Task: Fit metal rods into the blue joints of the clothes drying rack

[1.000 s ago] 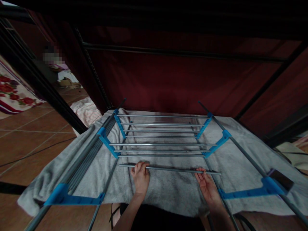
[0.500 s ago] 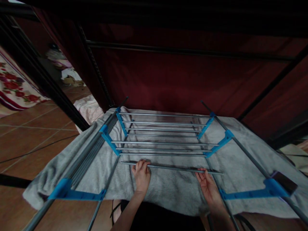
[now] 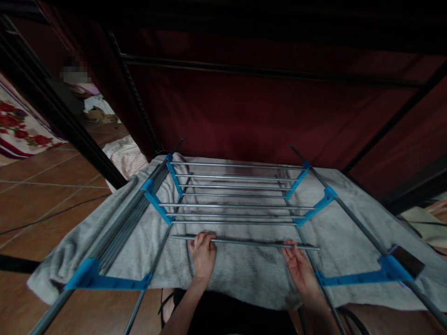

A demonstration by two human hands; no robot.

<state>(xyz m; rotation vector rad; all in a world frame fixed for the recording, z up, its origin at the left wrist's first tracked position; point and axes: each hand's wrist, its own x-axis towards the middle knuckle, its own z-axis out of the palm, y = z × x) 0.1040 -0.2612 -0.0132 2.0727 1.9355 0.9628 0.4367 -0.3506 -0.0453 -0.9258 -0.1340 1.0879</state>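
1. The left hand (image 3: pixel 203 255) is palm down, its fingers closed over a loose metal rod (image 3: pixel 247 242) towards the rod's left end.
2. The right hand (image 3: pixel 297 266) has its palm turned up and inward, with bent fingers gripping the same rod towards its right end.
3. The rod lies roughly level between the side poles of a drying rack (image 3: pixel 359 227), nearer the wearer than the fitted crossbars (image 3: pixel 237 205); both its ends stick out past the hands.
4. Three crossbars span the middle pair of blue brackets, and four more span the far pair.
5. The near left bracket (image 3: pixel 111 281) and near right bracket (image 3: pixel 352 278) flank the forearms.
6. A bundle of rods (image 3: pixel 122 237) lies along the rack's left side.
7. Beneath is a grey blanket (image 3: pixel 240 274), creased in places.
8. A dark flat device (image 3: pixel 408 261) is just beside the near right bracket.
9. Behind the rack hangs dark red fabric (image 3: pixel 244 116); to the left are a tiled floor (image 3: pixel 66 202) and a striped cloth (image 3: pixel 127 156).
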